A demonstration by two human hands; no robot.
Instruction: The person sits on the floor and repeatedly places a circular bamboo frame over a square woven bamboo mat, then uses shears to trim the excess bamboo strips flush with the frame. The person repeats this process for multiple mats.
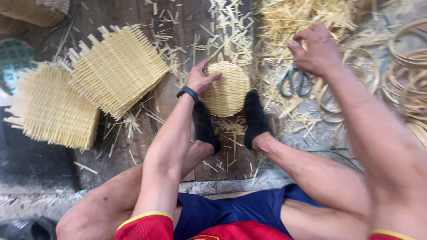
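From the head view, the left hand [201, 80] lies flat, fingers spread on a round woven disc [229, 89] on the plank floor [178, 102]. The right hand [313, 51], fingers loosely curled, hovers just above scissors [294, 81] amid straw trimmings [227, 31]. Woven square mats [118, 69] lie left of the fingers.

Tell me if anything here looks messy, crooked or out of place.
Cut bamboo slivers litter the floor around the round woven disc under the left hand. The scissors lie half buried in offcuts below the right hand. The square mats are stacked askew.
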